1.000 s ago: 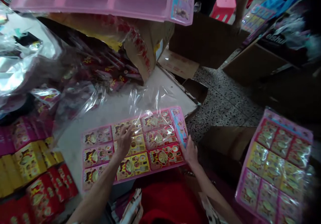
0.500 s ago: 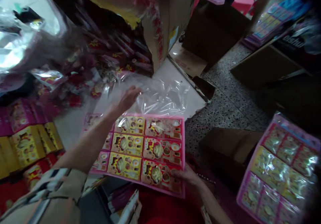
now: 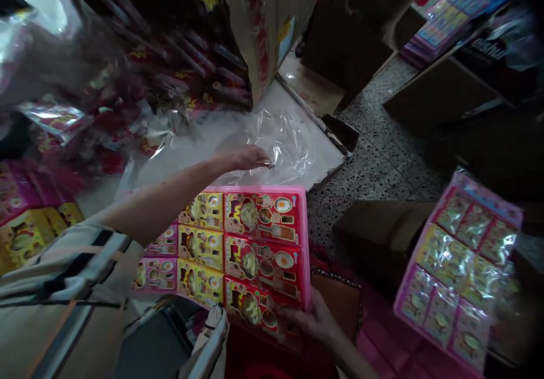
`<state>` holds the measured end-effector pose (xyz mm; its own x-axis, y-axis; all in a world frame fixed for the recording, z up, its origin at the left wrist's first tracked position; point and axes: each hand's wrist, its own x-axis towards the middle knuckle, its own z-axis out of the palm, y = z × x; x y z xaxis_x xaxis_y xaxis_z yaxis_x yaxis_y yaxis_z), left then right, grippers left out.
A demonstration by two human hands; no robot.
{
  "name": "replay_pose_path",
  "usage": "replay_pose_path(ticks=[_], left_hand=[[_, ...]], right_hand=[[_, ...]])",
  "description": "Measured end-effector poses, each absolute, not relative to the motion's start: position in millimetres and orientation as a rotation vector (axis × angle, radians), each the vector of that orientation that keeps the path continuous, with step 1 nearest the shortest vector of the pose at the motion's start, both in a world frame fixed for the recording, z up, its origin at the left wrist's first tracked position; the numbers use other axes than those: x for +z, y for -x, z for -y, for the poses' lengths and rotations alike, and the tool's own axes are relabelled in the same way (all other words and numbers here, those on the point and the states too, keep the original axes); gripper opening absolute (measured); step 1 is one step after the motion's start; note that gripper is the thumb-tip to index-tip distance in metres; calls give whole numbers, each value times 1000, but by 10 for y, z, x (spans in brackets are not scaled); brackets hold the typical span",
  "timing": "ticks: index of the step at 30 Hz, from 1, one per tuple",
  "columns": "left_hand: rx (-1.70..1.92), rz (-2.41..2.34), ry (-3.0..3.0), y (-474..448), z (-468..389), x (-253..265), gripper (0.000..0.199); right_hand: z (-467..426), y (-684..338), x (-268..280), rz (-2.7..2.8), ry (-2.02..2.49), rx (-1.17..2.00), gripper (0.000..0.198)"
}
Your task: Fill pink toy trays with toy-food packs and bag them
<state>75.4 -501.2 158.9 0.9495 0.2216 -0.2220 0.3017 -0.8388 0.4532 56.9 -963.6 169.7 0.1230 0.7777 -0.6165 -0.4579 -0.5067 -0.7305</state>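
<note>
My right hand (image 3: 308,318) grips the near right corner of a pink-rimmed tray (image 3: 302,220), with the thumb on top and the other fingers underneath. Rows of small printed boxes (image 3: 264,263) in red, yellow and pink fill it, showing noodle bowls and fried eggs. My left forearm crosses over the tray's left part and hides some boxes. Beyond the far rim, my left hand (image 3: 250,157) is at a clear plastic bag (image 3: 291,141) on a white surface, fingers pressed together at the film. Its thumb is hidden.
At right lies a similar tray wrapped in clear film (image 3: 461,271). An open cardboard carton (image 3: 266,33) of dark red packs stands at the far left. Yellow and pink boxes (image 3: 25,237) are stacked left. More cartons (image 3: 442,84) sit on the speckled floor (image 3: 374,141). Another person's hand shows at the top.
My left hand has moved right over the clear plastic, and its fingers have come together. The tray has shifted slightly left and closer to me. My right hand keeps its hold.
</note>
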Motion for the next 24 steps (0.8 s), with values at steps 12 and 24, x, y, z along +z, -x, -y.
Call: replay_pose_path(ticks=[12,24], left_hand=[[-39,-204,-2643,-1232,5302,2287,50],[-116,-335,-2980,-493,5862,2349,49]], right_hand=[[8928,-786,1869,572,1409,1526,56],[8698,-1151,1576,215,1170,1731,66]])
